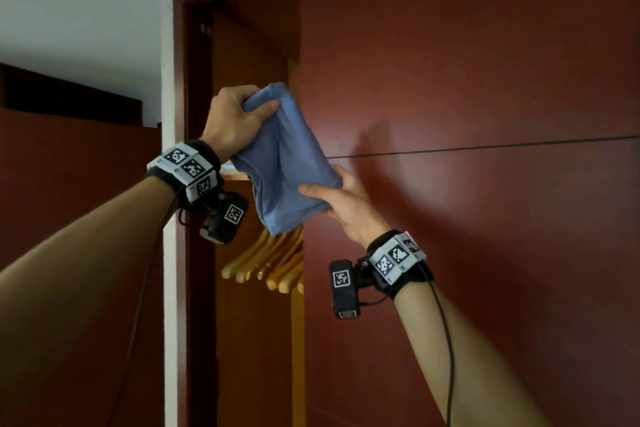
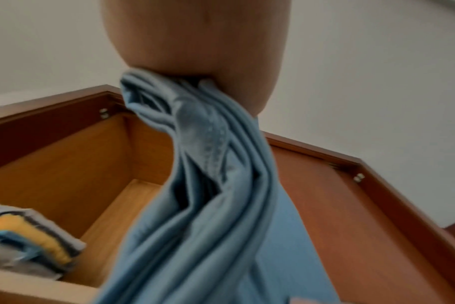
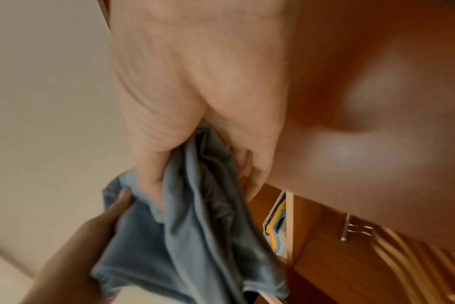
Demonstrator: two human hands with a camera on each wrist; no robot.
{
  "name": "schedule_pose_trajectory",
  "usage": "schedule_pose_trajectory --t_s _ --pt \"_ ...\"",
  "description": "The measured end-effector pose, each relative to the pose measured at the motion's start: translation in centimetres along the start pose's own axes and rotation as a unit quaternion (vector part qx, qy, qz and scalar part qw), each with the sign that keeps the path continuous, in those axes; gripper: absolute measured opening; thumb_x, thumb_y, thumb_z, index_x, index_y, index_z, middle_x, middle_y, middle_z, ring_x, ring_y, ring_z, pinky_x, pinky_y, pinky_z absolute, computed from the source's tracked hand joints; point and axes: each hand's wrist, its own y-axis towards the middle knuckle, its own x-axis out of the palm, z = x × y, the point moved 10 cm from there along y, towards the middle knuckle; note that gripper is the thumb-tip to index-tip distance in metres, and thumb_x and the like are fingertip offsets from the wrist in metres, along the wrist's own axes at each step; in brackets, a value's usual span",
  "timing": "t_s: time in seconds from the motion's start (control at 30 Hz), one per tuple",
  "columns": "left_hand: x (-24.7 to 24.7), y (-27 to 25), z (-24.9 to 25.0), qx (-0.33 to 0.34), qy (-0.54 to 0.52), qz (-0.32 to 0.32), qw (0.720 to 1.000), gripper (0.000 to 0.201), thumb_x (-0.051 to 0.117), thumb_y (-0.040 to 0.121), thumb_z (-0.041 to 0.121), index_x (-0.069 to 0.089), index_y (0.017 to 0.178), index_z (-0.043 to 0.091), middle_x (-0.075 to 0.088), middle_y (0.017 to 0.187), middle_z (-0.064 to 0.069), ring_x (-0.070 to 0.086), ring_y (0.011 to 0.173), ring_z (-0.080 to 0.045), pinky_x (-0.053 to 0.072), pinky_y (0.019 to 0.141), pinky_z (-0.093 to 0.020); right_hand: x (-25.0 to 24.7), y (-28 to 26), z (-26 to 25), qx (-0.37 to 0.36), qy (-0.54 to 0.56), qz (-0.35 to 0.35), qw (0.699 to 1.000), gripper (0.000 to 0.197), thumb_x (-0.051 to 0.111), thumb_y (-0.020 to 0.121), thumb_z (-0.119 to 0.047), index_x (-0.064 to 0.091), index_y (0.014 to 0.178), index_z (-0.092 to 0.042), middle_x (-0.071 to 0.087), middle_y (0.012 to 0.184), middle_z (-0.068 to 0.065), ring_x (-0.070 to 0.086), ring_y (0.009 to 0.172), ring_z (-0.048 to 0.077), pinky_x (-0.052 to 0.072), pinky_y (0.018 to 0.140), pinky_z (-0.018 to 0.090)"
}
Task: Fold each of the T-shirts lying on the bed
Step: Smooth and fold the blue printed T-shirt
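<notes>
Both arms are raised in front of a dark red wardrobe (image 1: 467, 80), and between them hangs a folded blue T-shirt (image 1: 287, 163), held in the air at the edge of the open section. The bundle is longer than it is wide, and its long axis runs on a slant: the upper end points up toward the wardrobe's dark opening, the lower end drops down and to the right. It droops a little in the middle, with a loose corner hanging below.

The left hand (image 1: 232, 121) grips the upper end, thumb laid flat across the front of the cloth and the fingers (image 1: 230, 94) curled over the top behind it. From the left wrist the fabric bunches in thick pleats straight out of the palm. The right hand (image 1: 346, 204) holds the lower end, thumb pressed on top and the other fingers tucked underneath, pinching the layers together; the right wrist view shows the cloth squeezed in that grip.

Just below the shirt, a row of wooden hangers (image 1: 270, 263) fans out inside the wardrobe. On a shelf (image 2: 112, 232) inside sits a stack of folded clothes (image 2: 31, 236), yellow, blue and grey, beside the hanging blue fabric.
</notes>
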Motion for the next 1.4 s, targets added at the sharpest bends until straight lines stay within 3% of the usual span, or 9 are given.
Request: schedule_pose_trajectory --t_s 0.17,0.37,0.57,0.7,0.8,1.0,1.17,1.3,1.4 --pt "-1.2 1.7 -13.1 -0.095 -0.033 0.095 0.990 0.023 0.072 0.094 0.036 0.069 0.086 0.014 0.067 0.076 0.002 0.063 0.065 0.000 0.053 0.060 -0.023 2.9 10.8 1.9 -0.082 -0.044 0.074 0.993 0.038 0.081 0.071 0.002 0.066 0.106 -0.004 0.074 0.100 0.018 0.070 0.082 0.018 0.059 0.077 0.038" --pt "-3.1 3.7 -26.5 -0.197 0.001 0.163 0.967 0.029 0.071 0.092 0.043 0.071 0.090 0.014 0.072 0.089 -0.004 0.069 0.083 -0.019 0.057 0.074 -0.038 9.1 21.6 1.9 -0.145 -0.089 0.087 0.982 0.047 0.076 0.079 -0.009 0.051 0.119 -0.013 0.058 0.097 -0.008 0.058 0.081 0.006 0.048 0.071 0.021" --pt "-2.2 6.7 -35.4 -0.218 -0.058 0.212 0.951 0.028 0.067 0.097 0.036 0.072 0.101 0.008 0.072 0.094 -0.002 0.069 0.085 -0.014 0.055 0.071 -0.028 14.2 34.0 2.7 -0.132 -0.156 0.069 0.976 0.037 0.063 0.090 -0.003 0.047 0.124 -0.005 0.059 0.117 0.007 0.057 0.100 0.020 0.044 0.077 0.023" --pt "-0.1 10.4 -39.7 -0.221 -0.104 0.167 0.955 0.018 0.062 0.099 0.022 0.069 0.105 0.006 0.072 0.097 -0.004 0.072 0.092 -0.021 0.055 0.069 -0.027 15.1 42.2 4.1 -0.088 -0.185 0.063 0.977 0.012 0.062 0.090 0.004 0.053 0.095 -0.004 0.055 0.091 0.004 0.053 0.096 0.016 0.037 0.052 0.013" --pt "2.1 13.4 -41.7 -0.231 -0.145 0.097 0.957 0.021 0.060 0.101 0.021 0.063 0.113 0.004 0.072 0.104 -0.010 0.073 0.086 -0.019 0.061 0.065 -0.033 14.6 47.2 4.0 -0.075 -0.230 0.069 0.968 0.042 0.074 0.086 0.002 0.061 0.125 0.010 0.063 0.132 0.018 0.061 0.116 0.025 0.047 0.068 0.017" --pt "4.8 18.6 -44.7 -0.191 -0.218 0.061 0.955 0.033 0.063 0.100 0.013 0.043 0.122 -0.002 0.059 0.123 -0.020 0.071 0.087 -0.022 0.059 0.053 -0.031 13.9 54.2 3.4 -0.077 -0.336 0.110 0.932 0.050 0.090 0.073 -0.012 0.071 0.118 -0.003 0.068 0.109 0.005 0.065 0.098 0.021 0.049 0.078 0.026" --pt "7.8 19.9 -47.4 -0.181 -0.245 0.010 0.952 0.021 0.059 0.101 0.010 0.047 0.118 0.014 0.053 0.113 -0.008 0.066 0.098 -0.030 0.065 0.064 -0.043 14.9 58.4 5.2 -0.029 -0.472 0.078 0.878 0.062 0.097 0.060 -0.029 0.073 0.113 -0.007 0.072 0.110 0.008 0.070 0.098 0.028 0.058 0.084 0.037" --pt "9.7 19.8 -49.3 -0.195 -0.217 -0.062 0.954 0.014 0.056 0.102 0.012 0.051 0.116 0.012 0.056 0.101 -0.009 0.068 0.072 -0.022 0.063 0.056 -0.032 13.8 67.7 10.0 0.043 -0.578 -0.018 0.815 0.111 0.097 0.007 -0.055 0.076 0.110 -0.017 0.077 0.106 0.010 0.074 0.095 0.036 0.058 0.092 0.055" --pt "10.6 19.6 -49.7 -0.198 -0.221 -0.099 0.950 0.013 0.054 0.104 0.017 0.054 0.113 0.007 0.063 0.093 -0.015 0.070 0.061 -0.021 0.059 0.055 -0.029 14.4 68.0 14.1 0.105 -0.645 -0.111 0.749 0.098 0.097 0.025 -0.063 0.076 0.112 -0.023 0.078 0.107 0.007 0.075 0.099 0.033 0.056 0.097 0.057"
